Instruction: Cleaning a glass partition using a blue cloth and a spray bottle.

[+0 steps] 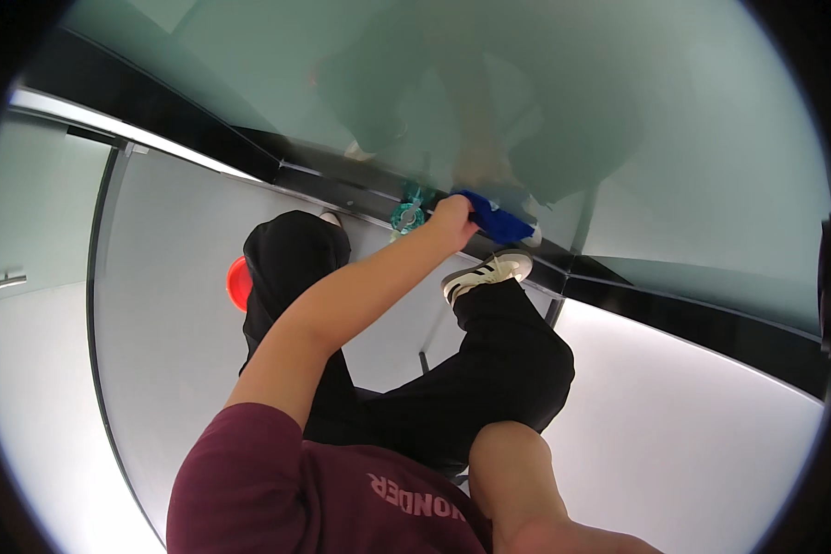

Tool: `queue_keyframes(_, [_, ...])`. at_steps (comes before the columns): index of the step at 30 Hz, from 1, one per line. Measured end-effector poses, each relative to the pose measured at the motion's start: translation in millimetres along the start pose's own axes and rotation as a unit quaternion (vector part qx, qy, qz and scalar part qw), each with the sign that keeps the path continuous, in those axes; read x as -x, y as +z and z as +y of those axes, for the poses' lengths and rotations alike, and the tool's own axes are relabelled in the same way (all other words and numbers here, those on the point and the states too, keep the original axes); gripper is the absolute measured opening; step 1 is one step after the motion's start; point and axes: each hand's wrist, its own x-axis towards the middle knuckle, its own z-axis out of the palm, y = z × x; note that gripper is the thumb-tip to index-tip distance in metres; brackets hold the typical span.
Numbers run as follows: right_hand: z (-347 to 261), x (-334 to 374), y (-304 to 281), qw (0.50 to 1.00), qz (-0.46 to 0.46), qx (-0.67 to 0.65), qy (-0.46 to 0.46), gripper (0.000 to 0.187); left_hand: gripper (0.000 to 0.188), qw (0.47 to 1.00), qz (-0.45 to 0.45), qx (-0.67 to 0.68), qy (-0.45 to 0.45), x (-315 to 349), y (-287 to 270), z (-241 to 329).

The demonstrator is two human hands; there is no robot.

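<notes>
My left hand (454, 222) is reached forward with its fingers closed on a blue cloth (500, 222). The cloth spreads to the right of the hand, low on the glass wall (692, 120), by its dark bottom frame. Just left of that hand, a see-through teal bottle-like object (407, 218) stands on the floor at the foot of the glass; its exact kind is unclear. My right arm (517, 471) bends off past the lower edge, so its hand is out of the picture.
Behind my left knee a red bucket or basin (239, 283) shows partly. My shoe (486, 273) is planted close to the black frame (702, 323). Far left is a glass door with a metal handle (0, 283). Pale floor (175, 369) lies around my legs.
</notes>
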Motion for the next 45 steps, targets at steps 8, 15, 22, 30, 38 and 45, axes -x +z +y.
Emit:
queue_keyframes(8, [23.0, 26.1, 11.0, 0.900, 0.093, 0.420, 0.078, 0.008, 0.021, 0.995, 0.032, -0.024, 0.091, 16.5, -69.3, 115.9])
queue_keyframes(15, [43.4, 59.0, 34.8, 0.756, 0.180, 0.604, 0.176, 0.008, 0.016, 0.967, 0.144, -0.028, 0.208, 18.1, -141.2, 205.4])
queue_keyframes(22, [51.7, 73.8, 60.4, 0.665, 0.499, 0.338, 0.441, 0.022, 0.022, 0.927, 0.210, -0.067, 0.305, -21.2, -224.9, 267.8])
queue_keyframes(30, [31.5, 63.2, 47.3, 0.764, 0.417, -0.092, 0.484, 0.050, 0.020, 0.920, 0.228, 0.150, 0.281, -61.3, -216.3, 251.3])
queue_keyframes(38, [45.2, 46.8, 37.5, 0.750, 0.266, 0.031, 0.605, 0.027, 0.037, 0.920, 0.297, -0.039, 0.253, -61.9, -233.9, 199.7])
queue_keyframes(45, [46.9, 51.9, 37.1, 0.750, 0.322, 0.113, 0.567, 0.016, 0.040, 0.933, 0.228, -0.205, 0.187, -8.0, -118.6, 95.4])
